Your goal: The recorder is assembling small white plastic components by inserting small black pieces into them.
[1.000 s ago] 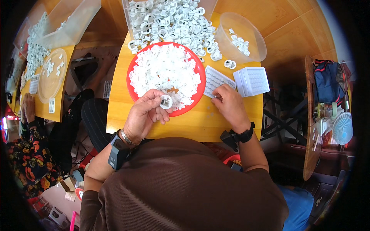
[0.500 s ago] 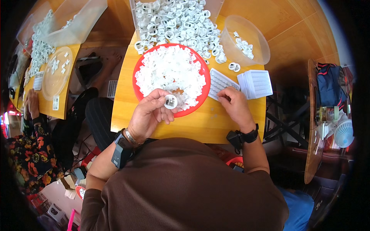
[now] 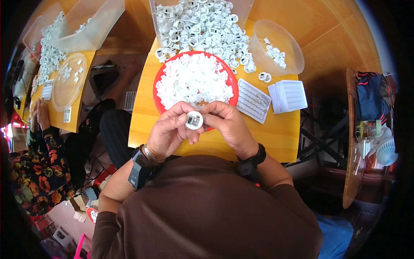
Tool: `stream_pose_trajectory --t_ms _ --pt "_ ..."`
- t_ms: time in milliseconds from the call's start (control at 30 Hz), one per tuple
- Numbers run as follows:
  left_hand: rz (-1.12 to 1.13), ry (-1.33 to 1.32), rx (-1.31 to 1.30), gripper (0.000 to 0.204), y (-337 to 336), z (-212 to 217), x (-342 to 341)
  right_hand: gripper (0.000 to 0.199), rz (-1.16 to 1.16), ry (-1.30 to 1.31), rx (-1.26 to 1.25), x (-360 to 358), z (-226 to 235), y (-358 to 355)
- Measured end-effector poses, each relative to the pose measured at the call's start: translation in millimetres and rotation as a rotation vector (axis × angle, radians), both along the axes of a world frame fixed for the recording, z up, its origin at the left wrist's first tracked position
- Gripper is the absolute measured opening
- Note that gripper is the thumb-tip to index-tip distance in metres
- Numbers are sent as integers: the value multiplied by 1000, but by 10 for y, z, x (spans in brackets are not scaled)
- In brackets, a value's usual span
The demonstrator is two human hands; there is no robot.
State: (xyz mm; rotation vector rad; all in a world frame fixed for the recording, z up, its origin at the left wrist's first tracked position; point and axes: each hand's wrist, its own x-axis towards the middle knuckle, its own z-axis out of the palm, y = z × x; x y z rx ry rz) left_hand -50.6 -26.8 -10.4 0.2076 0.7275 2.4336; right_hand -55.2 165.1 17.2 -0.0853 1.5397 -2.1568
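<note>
A round white plastic part (image 3: 194,120) with metal pieces in its middle is held by its edge between the thumb and fingers of my left hand (image 3: 168,130). My right hand (image 3: 229,128) is closed in a pinch at the part's right edge; whatever is between those fingertips is too small to make out. Just beyond both hands stands a red round tray (image 3: 235,93) heaped with small white plastic pieces (image 3: 194,80). To its right lies a flat white tray (image 3: 253,102) with rows of small pockets.
A stack of white pocketed trays (image 3: 288,96) stands at the right. Behind are a heap of white round parts (image 3: 198,26), a clear round tub (image 3: 297,56) and two loose round parts (image 3: 265,77). A co-worker's hands (image 3: 41,114) rest at another table on the left.
My right hand has moved left from the pocketed tray to the round part. My left hand still holds that part, slightly farther right in the picture.
</note>
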Motion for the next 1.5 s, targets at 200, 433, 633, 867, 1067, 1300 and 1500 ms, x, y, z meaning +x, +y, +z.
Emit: stream_pose_trajectory --t_ms 200,433,633,867,1067,1300,1500 --pt "40 7 -3 29 -29 9 25 17 9 112 111 72 -23 -15" --pt "-21 45 -13 29 -36 17 7 16 83 61 70 3 -11 64" --pt "-14 66 -42 28 -20 -10 13 10 99 45 133 -5 71 55" --pt "66 -2 -86 24 11 3 -14 8 -224 456 400 28 -1 61" --pt "113 5 -247 23 13 -3 12 9 -232 738 549 30 139 -33" --pt "138 12 -345 15 9 43 37 13 -191 979 722 -15 110 -55" --pt "125 25 -423 13 11 58 28 15 -200 1063 734 -26 81 -82"
